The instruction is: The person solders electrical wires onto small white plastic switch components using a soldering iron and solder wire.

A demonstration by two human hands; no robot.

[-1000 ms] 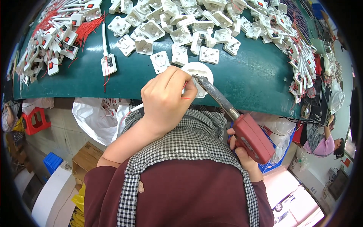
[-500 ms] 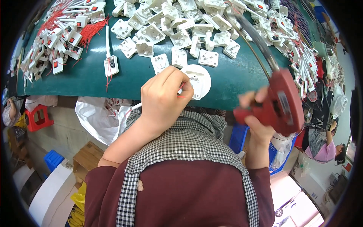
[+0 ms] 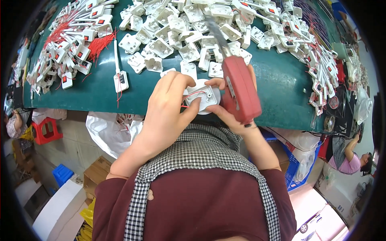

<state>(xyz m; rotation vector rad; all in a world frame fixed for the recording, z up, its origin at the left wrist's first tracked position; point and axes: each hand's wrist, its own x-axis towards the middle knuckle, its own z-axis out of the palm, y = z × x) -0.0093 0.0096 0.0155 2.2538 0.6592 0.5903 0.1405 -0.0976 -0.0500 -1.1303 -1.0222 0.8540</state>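
Round white plug part (image 3: pixel 204 97) sits on the green table (image 3: pixel 273 86), pinched by both hands. Left hand (image 3: pixel 169 106) presses its red wire (image 3: pixel 196 93); right hand (image 3: pixel 230 114) also grips a red soldering iron (image 3: pixel 240 89).

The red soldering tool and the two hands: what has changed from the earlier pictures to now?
The right hand swung the red soldering tool up and away to the right, then brought it back; now its tip points up over the pile of white parts, and the fingers also touch the round white part. The left hand stayed on that part with its red wire. The green table is unchanged.
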